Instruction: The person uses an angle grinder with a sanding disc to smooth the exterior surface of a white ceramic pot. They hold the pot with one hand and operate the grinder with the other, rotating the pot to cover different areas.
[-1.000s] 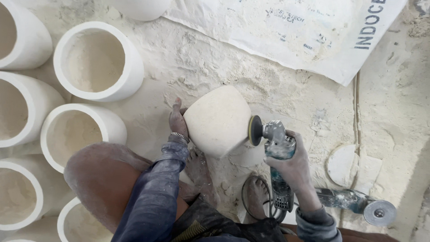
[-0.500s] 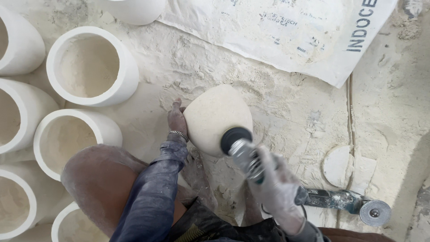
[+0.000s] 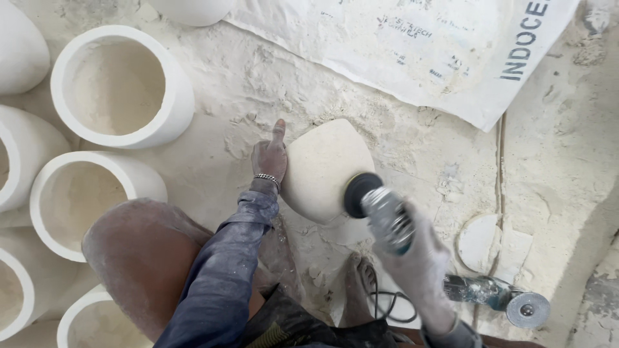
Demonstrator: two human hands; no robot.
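Observation:
A rounded white pot (image 3: pixel 322 167) lies on its side on the dusty ground in the middle of the view. My left hand (image 3: pixel 269 154) presses against its left side, thumb up, a metal bracelet on the wrist. My right hand (image 3: pixel 418 261), coated in white dust, grips an angle grinder (image 3: pixel 380 209). The grinder's black disc rests on the pot's right lower face. My bare feet show below the pot, and my knee sits at lower left.
Several white cylindrical pots (image 3: pixel 119 87) stand open-mouthed along the left. A printed white sack (image 3: pixel 412 45) lies flat at the top. A second grinder (image 3: pixel 500 298) lies on the ground at lower right, beside a round white disc (image 3: pixel 478 241).
The grinder has swung from the pot's right edge down and onto its face. My right hand moved left and lower. My left hand has stayed on the pot.

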